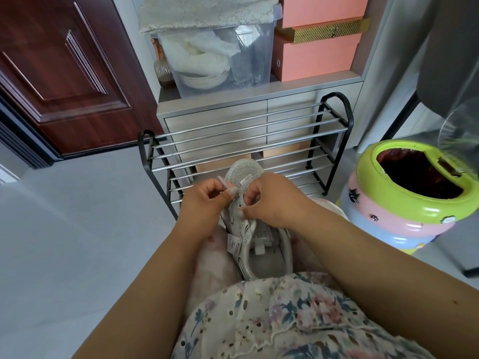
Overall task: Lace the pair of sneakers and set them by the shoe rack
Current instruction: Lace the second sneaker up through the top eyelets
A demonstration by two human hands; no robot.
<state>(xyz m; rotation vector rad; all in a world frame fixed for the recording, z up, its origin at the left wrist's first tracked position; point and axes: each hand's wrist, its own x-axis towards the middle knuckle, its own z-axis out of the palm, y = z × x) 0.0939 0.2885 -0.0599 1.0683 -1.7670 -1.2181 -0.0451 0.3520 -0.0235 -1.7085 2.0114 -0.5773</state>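
Grey mesh and a glittery strip cover the sneaker [246, 203] lying on the person's lap at the centre of the frame, toe pointing away toward the shoe rack [243, 149]. At its left, the left hand [207, 200] pinches the tip of a pale lace [223, 182] between curled fingers; at its right, the right hand [269, 198] curls over the eyelet area, fingertips pinching at the upper. A floral dress [272, 320] fills the lower centre. Part of a second pale shoe [334, 207] shows just right of the right wrist. Beyond the hands stands the black-framed rack with chrome bars, on a pale grey floor [77, 242]. Behind it is a grey drawer cabinet [215, 117] carrying a clear plastic bin [220, 58] with dishes inside and stacked pink boxes [318, 53] in the upper centre. A dark red wooden door [64, 73] occupies the upper left. At right sits a round bin [404, 195] banded green, pink and blue.
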